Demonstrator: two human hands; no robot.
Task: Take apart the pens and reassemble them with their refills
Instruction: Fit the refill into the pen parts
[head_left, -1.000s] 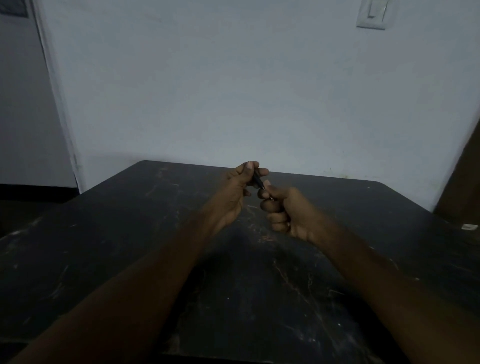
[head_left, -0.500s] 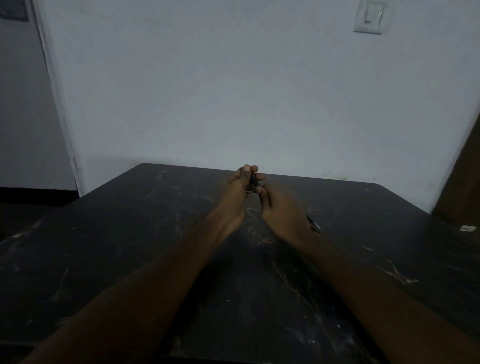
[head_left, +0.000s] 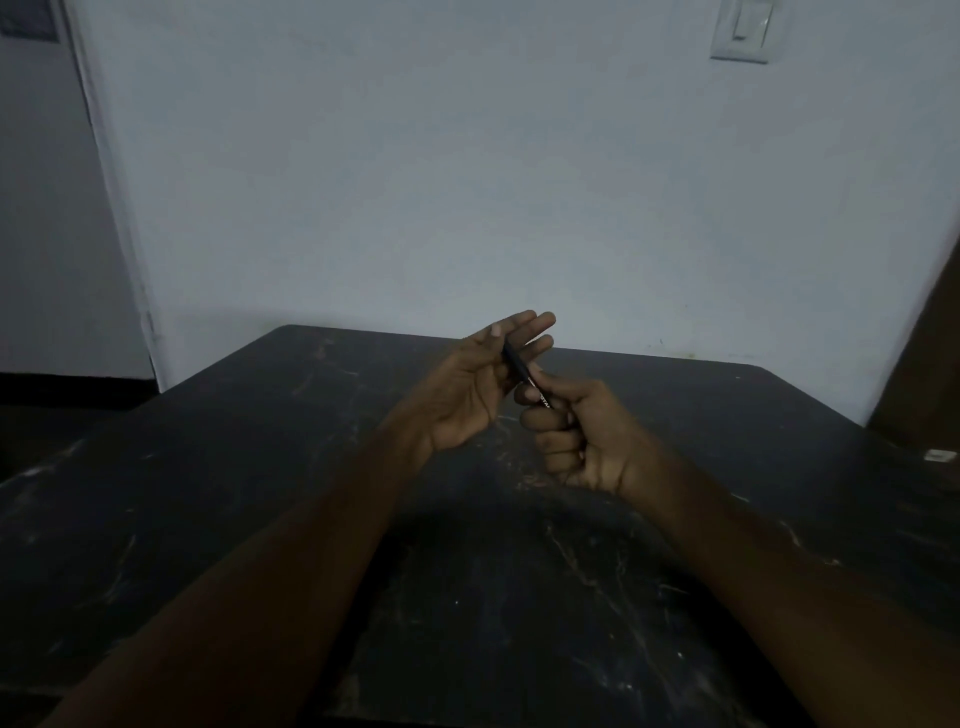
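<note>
Right hand (head_left: 582, 441) curls round the lower end of a dark pen (head_left: 521, 370); left hand (head_left: 478, 384) is spread, straight fingers (head_left: 535, 325) against its upper end.
Both are above a scratched dark table (head_left: 260, 467); a light switch (head_left: 740, 31) is on the wall, a small white object (head_left: 940, 455) far right.

Lighting dim throughout. Plain pale grey-white painted wall (head_left: 467, 182) faces the camera, with faint marks low down at right. White rectangular wall switch plate (head_left: 740, 31) is fixed high at right. The black tabletop with rounded far corners (head_left: 234, 467) is heavily scratched and scuffed, and its far edge stands near the wall. At left the wall ends in a corner edge; beyond it is a recessed pale surface (head_left: 47, 234) above a dark skirting band (head_left: 72, 387). Dark brown panel (head_left: 930, 353) at right edge; identity unclear.
</note>
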